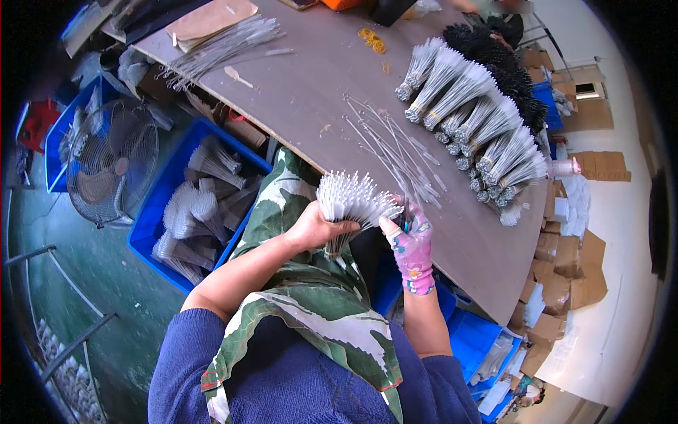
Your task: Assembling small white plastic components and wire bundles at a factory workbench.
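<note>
My bare left hand (313, 226) is closed round a fanned bundle of thin wire brushes (351, 200). Their white bristle ends spread upward over my lap, and the wire stems gather below the fist. At the bundle's right side, my right hand (415, 246), in a pink flowered glove, grips a small dark tool (406, 215) whose kind I cannot make out. Its end lies close to the outermost brush tips; whether it touches them is unclear. Loose wire brushes (399, 152) lie scattered on the brown table (311, 106) just beyond my hands.
Several tied brush bundles (480, 113) stand in rows at the table's right, with black brushes (494, 67) behind. More loose wires (226, 49) lie at the far left, yellow rubber bands (372, 40) farther back. A blue crate (152, 244) of bundles and a fan (113, 162) stand left.
</note>
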Motion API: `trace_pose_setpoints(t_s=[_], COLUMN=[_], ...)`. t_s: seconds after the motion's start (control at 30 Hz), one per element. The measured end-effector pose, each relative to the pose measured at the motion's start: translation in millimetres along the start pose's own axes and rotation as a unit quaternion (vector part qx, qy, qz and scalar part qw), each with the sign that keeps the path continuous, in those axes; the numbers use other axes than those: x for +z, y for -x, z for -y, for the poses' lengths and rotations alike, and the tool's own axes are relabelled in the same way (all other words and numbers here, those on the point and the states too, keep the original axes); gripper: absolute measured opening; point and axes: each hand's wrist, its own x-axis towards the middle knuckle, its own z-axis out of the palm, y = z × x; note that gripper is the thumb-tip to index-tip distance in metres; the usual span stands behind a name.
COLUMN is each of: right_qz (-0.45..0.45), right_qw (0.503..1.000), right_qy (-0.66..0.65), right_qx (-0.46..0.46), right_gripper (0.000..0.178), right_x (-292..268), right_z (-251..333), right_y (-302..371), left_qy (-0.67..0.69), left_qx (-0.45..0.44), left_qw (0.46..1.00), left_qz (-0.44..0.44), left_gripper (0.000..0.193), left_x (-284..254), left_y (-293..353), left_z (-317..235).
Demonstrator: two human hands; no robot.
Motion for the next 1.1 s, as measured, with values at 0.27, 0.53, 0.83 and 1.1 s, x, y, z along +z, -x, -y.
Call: trace_pose_setpoints(t_s=[0.27, 0.53, 0.83, 1.1], right_qz=[-0.079, -0.156, -0.161, -0.122], right_qw=[0.991, 0.977, 0.976, 0.976], right_qy=[-0.023, -0.056, 0.012, -0.161], right_qx=[-0.110, -0.132, -0.148, -0.076], right_gripper=[0.036, 0.038, 0.040, 0.040], right_x=[0, -14, -48, -66], right_z=[34, 27, 2, -7], right_y=[-7, 0, 16, 22], left_qy=[0.112, 0.345, 0.326, 0.307], left_qx=[-0.093, -0.266, -0.322, -0.316], left_qw=[0.981, 0.882, 0.880, 0.891], left_qz=[0.125, 0.178, 0.127, 0.113], left_gripper=[0.040, 0.043, 0.036, 0.027], left_x=[-7, 37, 62, 64], left_y=[-32, -26, -28, -25], left_z=[-59, -53, -49, -38])
